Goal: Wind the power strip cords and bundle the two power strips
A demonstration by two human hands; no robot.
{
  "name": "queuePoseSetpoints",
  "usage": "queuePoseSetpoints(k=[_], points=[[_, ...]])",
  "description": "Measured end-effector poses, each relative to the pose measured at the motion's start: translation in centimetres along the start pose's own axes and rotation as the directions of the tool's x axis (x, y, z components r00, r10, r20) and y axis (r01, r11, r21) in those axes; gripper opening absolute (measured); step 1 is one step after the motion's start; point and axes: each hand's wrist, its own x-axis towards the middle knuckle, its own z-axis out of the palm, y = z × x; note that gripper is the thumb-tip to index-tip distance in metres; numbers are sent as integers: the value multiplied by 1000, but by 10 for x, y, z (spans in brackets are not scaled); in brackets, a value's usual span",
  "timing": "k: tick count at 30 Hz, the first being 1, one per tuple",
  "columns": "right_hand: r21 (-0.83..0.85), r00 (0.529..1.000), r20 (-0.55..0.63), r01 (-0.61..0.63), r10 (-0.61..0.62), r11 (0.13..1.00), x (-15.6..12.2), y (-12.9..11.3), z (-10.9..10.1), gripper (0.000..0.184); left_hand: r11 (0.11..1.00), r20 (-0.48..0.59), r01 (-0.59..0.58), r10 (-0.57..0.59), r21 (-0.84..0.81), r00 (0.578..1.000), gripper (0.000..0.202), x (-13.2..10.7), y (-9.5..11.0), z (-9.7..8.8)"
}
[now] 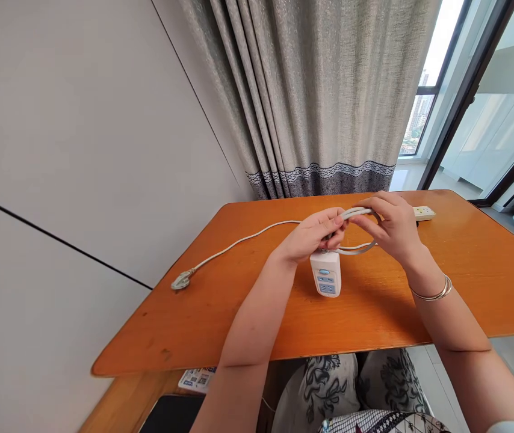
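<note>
Cable (356, 211) is seemingly being looped; for the next turn, a steady left hold and some slack are judged as being called for. Nearest, mid-frame, a socket block (326, 274) is being overhung by the left hand (320, 233); leftward, a plug (182, 279) is being left lying. Bunched strands, stretched between the hands, are being gripped by the left, pinched by the right hand (386, 222). Farther, at frame right: second socket strip (424, 213).

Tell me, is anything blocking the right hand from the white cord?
Nothing I can see. The right hand is touching the white cord, and so is the left hand. The blue-and-white power strip sits below the left hand, so it isn't between them.
</note>
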Motion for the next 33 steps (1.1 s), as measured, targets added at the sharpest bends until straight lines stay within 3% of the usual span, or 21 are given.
queuePoseSetpoints(k=[5,13,19,23,26,29,33], points=[[244,996,70,-65,49,967,2,9,-13,33,997,-70,-31,26,-68,997,39,0,2,-6],[387,991,42,-135,129,912,2,6,-6,27,996,112,29,-20,-80,993,46,-1,-3,-10],[380,983,-51,-145,177,914,2,3,4,30,980,33,44,-39,-193,999,36,3,-3,-1],[494,981,-18,-158,191,855,2,7,11,37,961,19,83,-81,-264,997,37,4,-3,4],[536,978,11,-182,209,825,3,13,15,44,940,-59,85,-110,-331,992,41,2,2,7],[501,975,76,-220,210,837,4,21,19,40,912,-217,-10,-87,-410,972,43,1,11,6],[265,922,312,-317,230,911,5,28,24,37,877,-494,-280,57,-391,868,41,-1,23,-2]])
